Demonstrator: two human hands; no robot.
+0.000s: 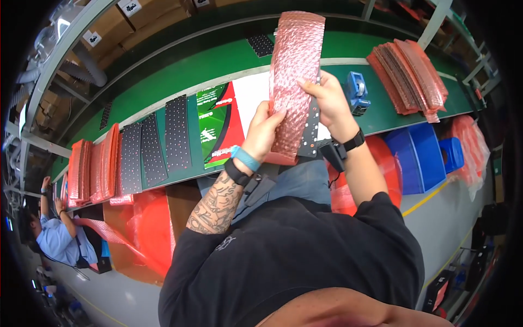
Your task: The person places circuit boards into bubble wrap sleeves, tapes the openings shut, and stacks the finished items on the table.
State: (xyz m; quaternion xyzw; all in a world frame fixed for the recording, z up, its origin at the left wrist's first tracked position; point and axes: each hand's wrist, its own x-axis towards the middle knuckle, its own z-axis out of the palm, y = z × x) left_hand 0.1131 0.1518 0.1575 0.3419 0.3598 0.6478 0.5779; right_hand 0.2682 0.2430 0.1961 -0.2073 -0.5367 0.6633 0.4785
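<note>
A long strip of pink bubble wrap [298,54] is held up over the bench in front of me. My left hand [263,129] grips its left edge low down, thumb on top. My right hand [330,101] pinches its right edge, thumb across the front. A black panel with light dots [311,128] shows along the wrap's lower right edge; I cannot tell whether it lies inside or behind the wrap. White sheet [249,95] and a green and red printed sheet [218,128] lie to the left. The blue tape dispenser [357,92] stands right of my right hand.
Several black dotted panels [177,131] lie left on the green bench [348,65], beside stacked pink bubble-wrapped pieces [103,166]. Another wrapped stack [408,76] is at right. Below are blue bins [417,158] and red wrap rolls [150,234]. A co-worker [60,240] is at far left.
</note>
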